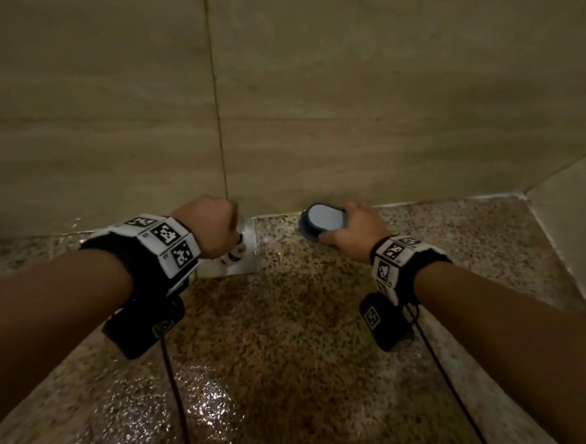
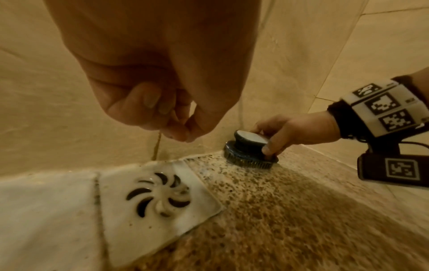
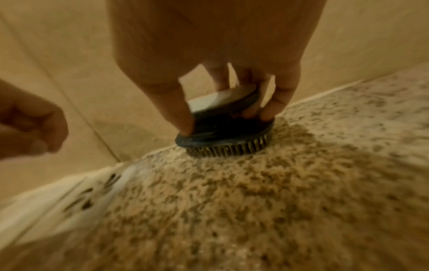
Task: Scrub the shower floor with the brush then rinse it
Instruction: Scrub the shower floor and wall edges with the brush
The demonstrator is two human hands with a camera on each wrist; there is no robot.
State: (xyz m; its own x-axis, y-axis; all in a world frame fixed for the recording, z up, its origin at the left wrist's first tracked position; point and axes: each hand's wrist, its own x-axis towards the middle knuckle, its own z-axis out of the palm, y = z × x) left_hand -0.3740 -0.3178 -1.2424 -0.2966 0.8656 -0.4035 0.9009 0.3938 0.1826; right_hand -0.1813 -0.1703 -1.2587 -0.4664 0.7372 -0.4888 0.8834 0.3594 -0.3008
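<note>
The brush (image 2: 249,150) is sitting bristles-down on the speckled floor (image 1: 291,325), right at the seam where the floor is meeting the wall (image 1: 346,98); the right hand (image 1: 352,230) is gripping it from above, fingers curled round its dark body under the pale cap, thumb on the near side. The scrubbing step appears to be in hand, with the rinse not yet begun; the floor is looking wet and is glinting in the head view. The next stroke is likely calling for firm downward pressure and a pull away from the wall, since the brush is sitting hard against the seam. The left hand (image 1: 213,226) is hovering above the drain (image 2: 160,194), fingers curled loosely into a fist and holding nothing visible. The drain's white plate is lying just beside the brush, to its left, and may be catching bristles on a sideways stroke; the wall corner (image 1: 526,193) is closing off the right; cables from the wrist bands are hanging over the floor.
</note>
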